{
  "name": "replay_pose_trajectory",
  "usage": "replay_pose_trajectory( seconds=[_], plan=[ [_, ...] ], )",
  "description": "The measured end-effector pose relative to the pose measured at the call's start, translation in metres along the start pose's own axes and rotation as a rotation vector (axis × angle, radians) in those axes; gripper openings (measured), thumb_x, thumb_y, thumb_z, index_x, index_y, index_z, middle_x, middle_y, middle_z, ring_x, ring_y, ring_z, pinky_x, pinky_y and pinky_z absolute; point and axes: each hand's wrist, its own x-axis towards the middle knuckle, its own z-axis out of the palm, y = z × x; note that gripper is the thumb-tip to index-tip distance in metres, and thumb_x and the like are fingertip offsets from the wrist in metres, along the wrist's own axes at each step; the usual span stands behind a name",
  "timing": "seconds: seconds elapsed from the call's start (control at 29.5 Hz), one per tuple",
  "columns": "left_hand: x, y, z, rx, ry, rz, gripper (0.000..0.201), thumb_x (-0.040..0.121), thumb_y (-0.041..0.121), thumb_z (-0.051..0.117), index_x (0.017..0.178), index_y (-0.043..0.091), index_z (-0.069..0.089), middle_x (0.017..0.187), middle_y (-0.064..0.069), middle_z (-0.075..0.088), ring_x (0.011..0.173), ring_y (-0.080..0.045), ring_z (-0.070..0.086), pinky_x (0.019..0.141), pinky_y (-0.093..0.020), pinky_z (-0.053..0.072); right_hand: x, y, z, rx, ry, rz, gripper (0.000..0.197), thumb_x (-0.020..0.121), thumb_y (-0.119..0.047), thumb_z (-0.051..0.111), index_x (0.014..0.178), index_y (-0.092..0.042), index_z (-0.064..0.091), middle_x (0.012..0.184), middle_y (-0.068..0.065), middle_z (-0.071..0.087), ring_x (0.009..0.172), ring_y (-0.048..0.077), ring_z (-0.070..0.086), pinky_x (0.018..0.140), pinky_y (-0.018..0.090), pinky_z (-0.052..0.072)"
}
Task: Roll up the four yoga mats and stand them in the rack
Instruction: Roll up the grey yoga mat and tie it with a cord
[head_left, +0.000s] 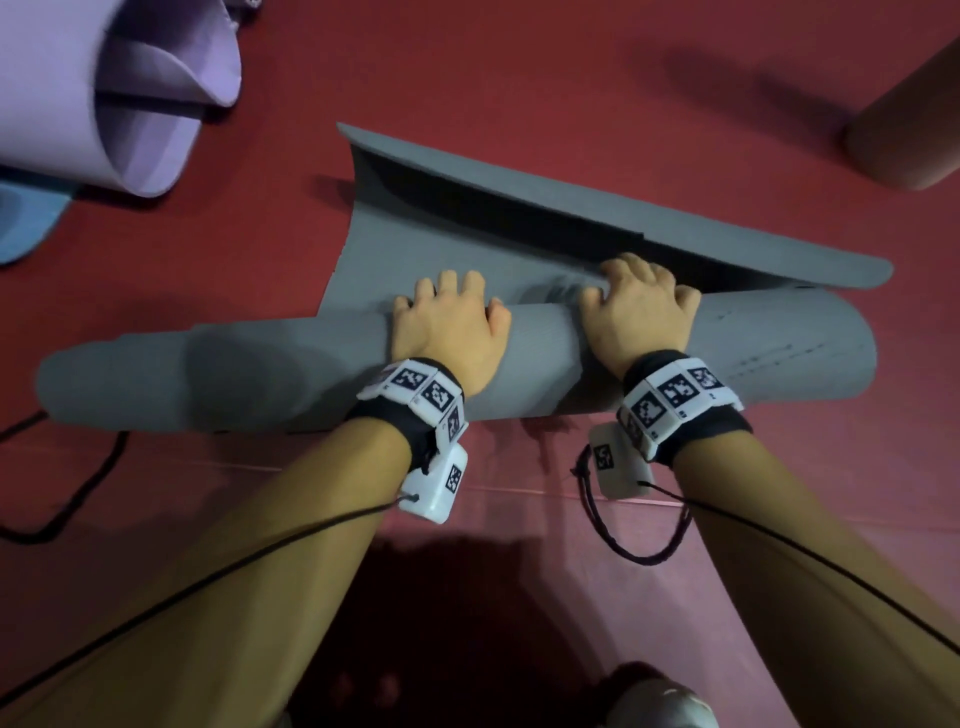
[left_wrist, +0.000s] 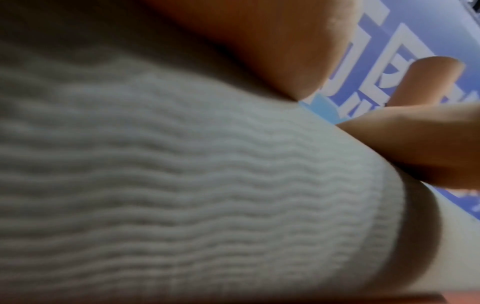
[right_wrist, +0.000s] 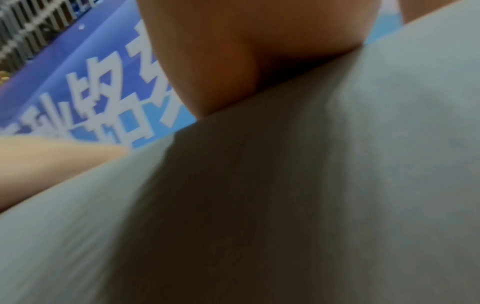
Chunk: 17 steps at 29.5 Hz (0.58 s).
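A grey yoga mat (head_left: 753, 353) lies partly rolled on the red floor, its roll running left to right in the head view. Its unrolled tail (head_left: 519, 208) curls upward behind the roll. My left hand (head_left: 449, 317) lies on top of the roll near the middle, fingers curled over its far side. My right hand (head_left: 636, 299) grips the roll a little to the right, knuckles bent. The left wrist view shows the mat's ribbed surface (left_wrist: 182, 185) under my fingers (left_wrist: 259, 45). The right wrist view shows smooth grey mat (right_wrist: 350, 174) under my fingers (right_wrist: 233, 51).
A loosely rolled lilac mat (head_left: 119, 104) lies at the top left, with a blue mat (head_left: 21, 223) beside it. A brown roll (head_left: 909, 130) sits at the top right. A black cable (head_left: 78, 483) runs along the floor on the left. A blue banner (right_wrist: 91, 92) stands beyond.
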Motion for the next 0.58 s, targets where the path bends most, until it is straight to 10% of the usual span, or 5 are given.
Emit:
replay_pose_trajectory(
  seconds=[0.17,0.37,0.58],
  plan=[
    [0.020,0.000,-0.007,-0.037,-0.052,-0.025,0.041,0.100,0.039,0.030,0.117,0.014,0.058,0.122,-0.013,0.060,0.113,-0.035,0.053,0.092,-0.046,0.038,-0.006,-0.016,0.007,-0.033,0.041,-0.101,0.054,0.086,-0.043,0.028,0.120,-0.025,0.066,0.133,-0.002,0.056,0.126,0.023,0.049,0.105,0.046,0.027],
    [-0.006,-0.001,0.010,0.057,0.226,0.020,0.043,0.097,0.046,0.035,0.099,0.013,0.063,0.099,-0.009,0.062,0.094,-0.034,0.056,0.089,-0.052,0.039,0.028,-0.021,0.002,0.028,0.002,-0.070,0.045,0.091,-0.039,0.041,0.125,-0.015,0.059,0.135,0.006,0.050,0.124,0.031,0.046,0.098,0.046,0.036],
    [0.037,-0.004,-0.008,0.029,0.051,0.012,0.042,0.100,0.039,0.028,0.108,0.014,0.061,0.114,-0.008,0.063,0.108,-0.033,0.056,0.090,-0.047,0.037,-0.001,-0.040,0.025,0.033,0.260,-0.248,0.034,0.094,-0.035,0.042,0.095,-0.016,0.070,0.101,0.002,0.071,0.102,0.028,0.063,0.101,0.044,0.033]
  ],
)
